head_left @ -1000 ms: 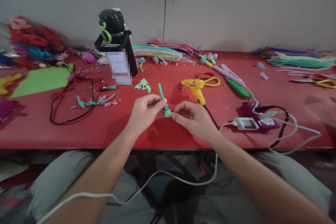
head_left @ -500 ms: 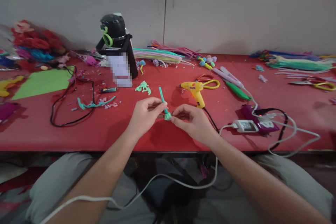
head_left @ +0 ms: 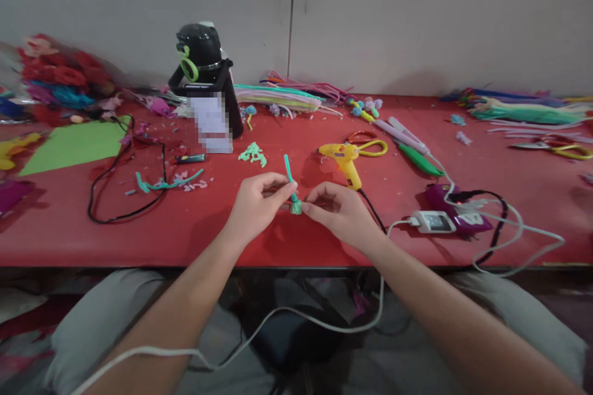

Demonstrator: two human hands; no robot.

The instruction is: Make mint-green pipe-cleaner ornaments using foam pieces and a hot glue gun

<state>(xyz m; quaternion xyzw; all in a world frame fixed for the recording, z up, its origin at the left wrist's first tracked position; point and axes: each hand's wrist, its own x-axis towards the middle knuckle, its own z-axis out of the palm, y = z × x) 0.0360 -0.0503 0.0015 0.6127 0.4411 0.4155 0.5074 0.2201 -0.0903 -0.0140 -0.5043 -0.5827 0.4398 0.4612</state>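
Observation:
My left hand (head_left: 262, 200) pinches a teal pipe cleaner (head_left: 288, 168) between thumb and forefinger. The stem slants upward from the fingertips. At its lower end sits a small pale-green flower-like tuft (head_left: 296, 207), pointing down above the table. My right hand (head_left: 340, 210) is closed in a pinch, with thumb and fingertips at the right edge of the tuft. Beyond the left hand lies a little pile of cut green pieces (head_left: 252, 154). A yellow glue gun (head_left: 341, 159) rests on its side behind my right hand.
A black bottle (head_left: 199, 52) stands back left. Bundles of pipe cleaners (head_left: 278, 99) lie along the wall. Yellow-handled scissors (head_left: 567, 149) lie at right, near a purple pouch (head_left: 472, 222) and a white charger (head_left: 434, 222). A white cable (head_left: 296, 311) hangs across my lap.
The stem and tuft have shifted slightly to the right and stand a little more upright. Both hands keep nearly the same place and hold.

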